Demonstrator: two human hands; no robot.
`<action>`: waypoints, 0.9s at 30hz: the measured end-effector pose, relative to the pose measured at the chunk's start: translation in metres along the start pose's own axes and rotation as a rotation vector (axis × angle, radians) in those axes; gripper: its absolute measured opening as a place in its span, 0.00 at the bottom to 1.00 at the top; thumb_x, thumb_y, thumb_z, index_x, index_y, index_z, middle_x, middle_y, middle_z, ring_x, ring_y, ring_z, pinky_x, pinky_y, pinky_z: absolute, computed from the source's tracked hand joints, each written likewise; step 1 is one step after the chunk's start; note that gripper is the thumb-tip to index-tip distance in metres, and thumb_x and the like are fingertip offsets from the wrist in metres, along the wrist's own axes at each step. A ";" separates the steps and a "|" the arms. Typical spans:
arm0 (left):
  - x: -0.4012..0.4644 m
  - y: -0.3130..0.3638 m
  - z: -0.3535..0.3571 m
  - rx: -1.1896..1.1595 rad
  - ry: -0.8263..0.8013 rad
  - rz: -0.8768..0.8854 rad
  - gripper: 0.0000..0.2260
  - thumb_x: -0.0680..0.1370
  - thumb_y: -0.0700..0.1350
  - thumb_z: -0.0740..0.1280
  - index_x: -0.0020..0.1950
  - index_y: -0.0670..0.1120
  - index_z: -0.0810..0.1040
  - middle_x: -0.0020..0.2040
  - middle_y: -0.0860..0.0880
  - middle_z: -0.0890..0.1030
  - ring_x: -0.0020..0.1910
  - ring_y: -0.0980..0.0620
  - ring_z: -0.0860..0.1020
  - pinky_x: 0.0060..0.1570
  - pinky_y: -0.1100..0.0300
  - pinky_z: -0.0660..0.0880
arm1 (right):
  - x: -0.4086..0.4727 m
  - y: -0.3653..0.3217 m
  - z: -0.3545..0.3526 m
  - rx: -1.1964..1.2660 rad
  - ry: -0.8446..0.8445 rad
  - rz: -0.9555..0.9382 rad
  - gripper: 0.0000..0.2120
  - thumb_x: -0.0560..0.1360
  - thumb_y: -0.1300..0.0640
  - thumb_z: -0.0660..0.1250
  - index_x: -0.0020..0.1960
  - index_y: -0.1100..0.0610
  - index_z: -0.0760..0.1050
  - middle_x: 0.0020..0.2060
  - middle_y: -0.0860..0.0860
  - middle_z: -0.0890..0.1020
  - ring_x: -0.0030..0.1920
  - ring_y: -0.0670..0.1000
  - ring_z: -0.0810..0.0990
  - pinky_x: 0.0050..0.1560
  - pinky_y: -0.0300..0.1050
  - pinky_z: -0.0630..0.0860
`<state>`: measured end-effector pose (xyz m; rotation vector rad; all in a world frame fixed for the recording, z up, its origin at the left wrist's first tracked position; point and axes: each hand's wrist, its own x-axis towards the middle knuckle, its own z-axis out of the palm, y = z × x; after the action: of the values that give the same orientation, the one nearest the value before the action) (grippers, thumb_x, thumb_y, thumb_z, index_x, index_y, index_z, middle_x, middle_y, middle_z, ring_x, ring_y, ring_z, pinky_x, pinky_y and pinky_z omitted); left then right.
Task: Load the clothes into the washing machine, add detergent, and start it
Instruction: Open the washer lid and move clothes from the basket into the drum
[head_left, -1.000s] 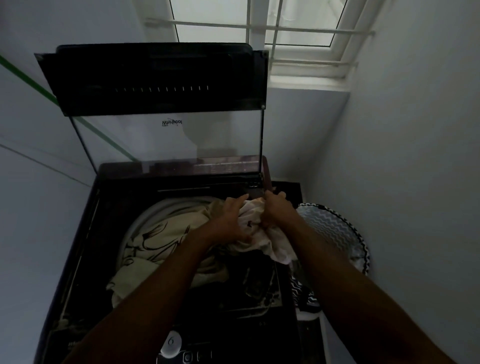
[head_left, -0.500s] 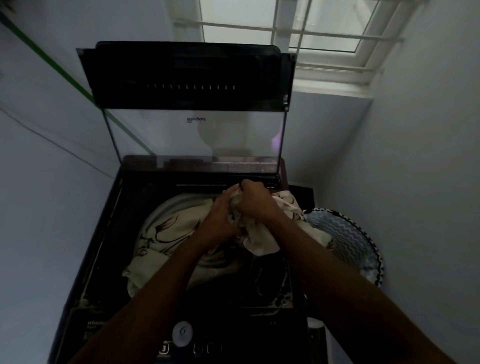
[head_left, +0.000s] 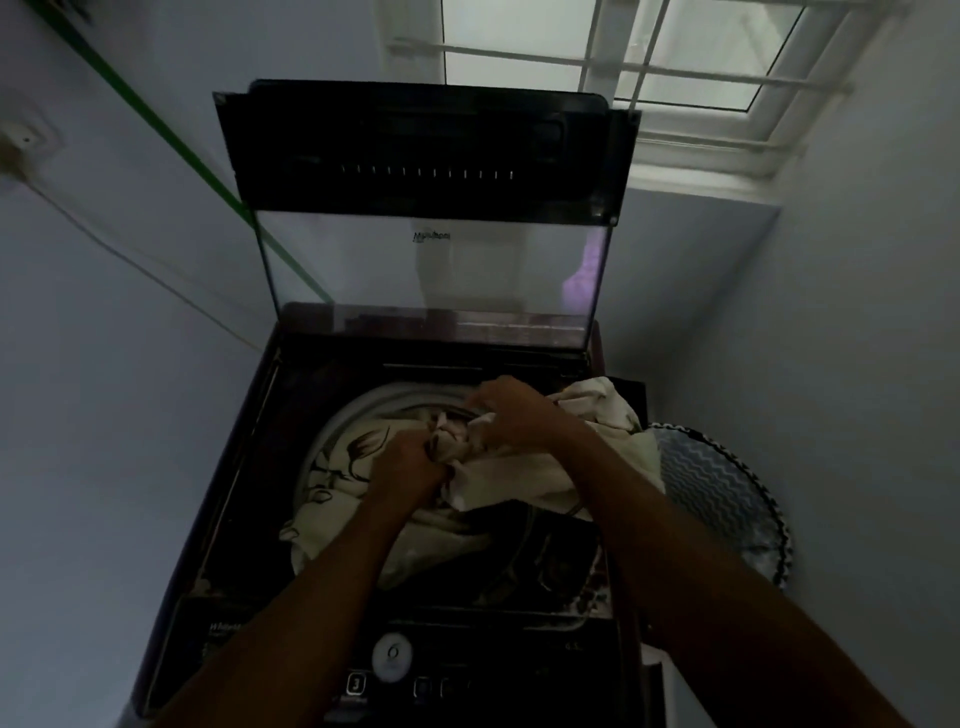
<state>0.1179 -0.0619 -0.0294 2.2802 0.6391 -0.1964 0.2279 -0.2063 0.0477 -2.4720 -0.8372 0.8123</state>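
Now parted: left hand (head_left: 410, 465) lower, at frame centre, fingers clenched on the cream printed cloth (head_left: 519, 467); right hand (head_left: 511, 410) farther back, likewise gripping it over the washing machine (head_left: 244, 467) drum.

drum (head_left: 363, 415) mostly hidden under cloth (head_left: 519, 478), control panel (head_left: 415, 686) labels unreadable, basket (head_left: 727, 499) partly behind arm

**Count of things in view**

1 washing machine (head_left: 249, 467), dark, with 1 lid (head_left: 426, 156) standing raised. 1 cream cloth (head_left: 524, 475) with dark printed markings is bunched over the drum; whether it is 1 piece or several cannot be told. 2 hands: 1 left hand (head_left: 410, 467) and 1 right hand (head_left: 514, 413), both gripping the cloth. 1 patterned laundry basket (head_left: 727, 499) beside the machine. 1 barred window (head_left: 649, 57). 1 round dial (head_left: 392, 653) on the front panel.
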 end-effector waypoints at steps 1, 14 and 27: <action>0.003 0.002 0.003 0.045 -0.025 -0.001 0.07 0.66 0.49 0.72 0.43 0.51 0.81 0.41 0.48 0.83 0.42 0.45 0.82 0.40 0.54 0.80 | -0.004 0.011 -0.009 -0.132 0.035 0.076 0.30 0.68 0.54 0.75 0.68 0.53 0.70 0.65 0.57 0.70 0.65 0.59 0.68 0.63 0.56 0.72; 0.020 0.089 0.036 0.285 -0.387 0.426 0.54 0.64 0.51 0.78 0.77 0.61 0.43 0.78 0.47 0.52 0.77 0.43 0.54 0.72 0.42 0.60 | -0.037 0.089 0.009 -0.106 0.258 0.500 0.22 0.68 0.51 0.65 0.61 0.56 0.73 0.63 0.60 0.70 0.61 0.62 0.70 0.57 0.54 0.73; 0.005 0.076 0.010 -0.054 0.058 0.481 0.60 0.59 0.49 0.83 0.80 0.51 0.45 0.71 0.45 0.67 0.69 0.47 0.68 0.66 0.54 0.66 | 0.001 -0.002 -0.014 0.116 0.419 0.077 0.10 0.75 0.61 0.64 0.52 0.66 0.77 0.48 0.62 0.81 0.48 0.60 0.81 0.50 0.45 0.75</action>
<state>0.1612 -0.1127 0.0092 2.3188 0.1089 0.1186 0.2367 -0.2065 0.0592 -2.4532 -0.5312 0.3318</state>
